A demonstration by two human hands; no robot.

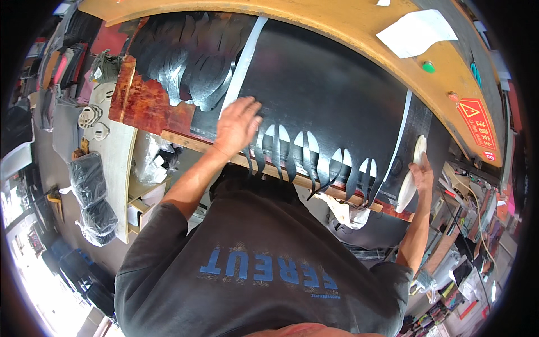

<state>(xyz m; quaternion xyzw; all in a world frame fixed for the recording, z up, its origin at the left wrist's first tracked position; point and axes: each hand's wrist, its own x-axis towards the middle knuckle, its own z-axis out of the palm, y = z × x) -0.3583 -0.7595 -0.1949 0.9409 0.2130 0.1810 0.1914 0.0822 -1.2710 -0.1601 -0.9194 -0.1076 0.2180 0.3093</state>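
My left hand point(238, 126) lies palm down with fingers stretched out on a black sheet point(325, 73), beside a pale strip point(245, 62) that runs across it. My right hand point(424, 177) grips a long, cream-coloured, pointed-oval piece point(408, 191) at the sheet's right end; its exact kind I cannot make out. Along the sheet's near edge are several leaf-shaped cutouts, with narrow black strips point(292, 159) between them hanging over the wooden table edge point(193, 143). A pile of curved black cut pieces point(196, 70) rests to the left of my left hand.
A yellow machine beam point(314, 28) arches over the table's far side, carrying a white paper point(415, 33), a green button point(429, 67) and a red warning label point(475, 128). At left stands a side bench point(115, 168) with plastic-wrapped black bundles point(92, 196).
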